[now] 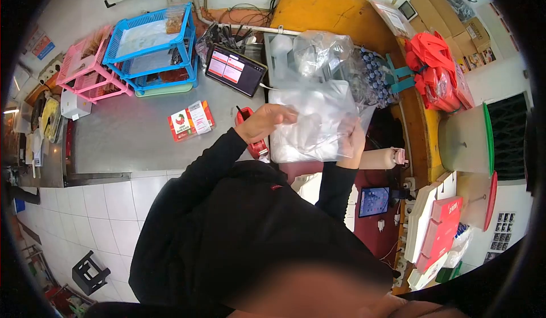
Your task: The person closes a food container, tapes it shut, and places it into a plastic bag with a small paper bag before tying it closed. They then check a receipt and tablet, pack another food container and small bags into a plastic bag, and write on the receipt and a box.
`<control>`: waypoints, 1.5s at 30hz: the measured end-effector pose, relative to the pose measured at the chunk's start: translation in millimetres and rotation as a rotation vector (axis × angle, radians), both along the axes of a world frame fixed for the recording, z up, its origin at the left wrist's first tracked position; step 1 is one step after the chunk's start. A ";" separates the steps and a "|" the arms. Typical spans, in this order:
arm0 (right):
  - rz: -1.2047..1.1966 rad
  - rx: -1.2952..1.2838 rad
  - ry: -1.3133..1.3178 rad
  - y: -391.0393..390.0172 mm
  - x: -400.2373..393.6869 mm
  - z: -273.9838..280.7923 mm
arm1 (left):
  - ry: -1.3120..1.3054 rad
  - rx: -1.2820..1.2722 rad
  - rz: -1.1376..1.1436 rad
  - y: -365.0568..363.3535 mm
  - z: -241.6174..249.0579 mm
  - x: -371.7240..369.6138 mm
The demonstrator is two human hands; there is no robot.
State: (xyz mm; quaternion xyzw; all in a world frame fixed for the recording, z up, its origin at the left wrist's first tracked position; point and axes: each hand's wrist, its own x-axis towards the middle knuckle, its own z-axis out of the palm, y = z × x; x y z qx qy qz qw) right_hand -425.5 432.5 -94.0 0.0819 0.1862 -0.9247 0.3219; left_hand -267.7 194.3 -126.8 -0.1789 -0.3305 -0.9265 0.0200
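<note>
A clear plastic bag (318, 122) is spread between my two hands, above a stack of pale plastic bags on the counter. My right hand (354, 139) grips its right side, and the film partly covers the fingers. At the bag's left edge my left hand (266, 122) has its fingers curled and pressed together, the fingertips against the plastic. Just below my left hand stands a red desk item (259, 149), partly hidden by the wrist. A red and white packet (191, 121) with a paper label lies on the steel counter to the left.
A tablet (235, 70) leans at the back of the steel counter (131, 142). Blue stacked trays (151, 45) and pink trays (85, 62) stand to its left. Bundled plastic bags (324, 51) lie behind my hands. A pale bottle (380, 159) stands near my right wrist.
</note>
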 end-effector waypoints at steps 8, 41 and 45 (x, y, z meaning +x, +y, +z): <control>-0.024 0.225 0.202 36.3 -6.6 -24.4 | -0.251 -0.581 0.358 21.8 41.7 35.1; -0.365 1.204 1.295 -33.4 60.6 42.3 | -0.594 0.234 0.272 26.7 -13.5 47.8; 0.189 1.191 1.493 -83.6 110.9 29.9 | -0.600 0.136 0.264 38.9 -19.7 37.5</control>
